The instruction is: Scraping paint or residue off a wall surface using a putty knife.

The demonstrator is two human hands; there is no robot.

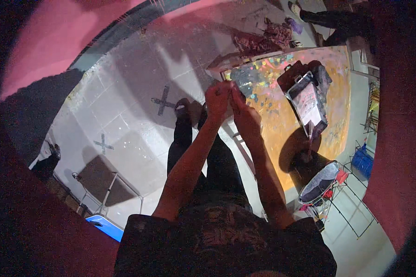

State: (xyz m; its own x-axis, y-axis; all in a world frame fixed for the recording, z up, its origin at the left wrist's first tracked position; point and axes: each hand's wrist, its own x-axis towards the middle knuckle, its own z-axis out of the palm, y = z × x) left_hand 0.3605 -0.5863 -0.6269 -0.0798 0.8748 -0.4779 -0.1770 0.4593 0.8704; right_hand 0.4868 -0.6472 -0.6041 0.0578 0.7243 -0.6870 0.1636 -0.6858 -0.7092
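Both my arms reach out ahead, and my hands meet in front of me beside the corner of a paint-spattered orange board (pixel 272 134). My left hand (pixel 218 99) is closed, its fingers curled in against the other hand. Pressed close beside it, my right hand (pixel 240 102) is closed too, with its fingers bunched near the left fingertips. Whatever they hold, if anything, is too small or hidden to make out. On the board to the right lies a dark-rimmed tray (pixel 308 106) with a pale pinkish inside.
A round wire-rimmed basket or bin (pixel 319 182) stands near right, by a thin metal rack (pixel 356 207) and a blue bucket (pixel 363 161). Dark tape crosses (pixel 162 100) mark the tiled floor. Crumpled cloth (pixel 275 36) lies beyond the board. A blue panel (pixel 107 226) sits near left.
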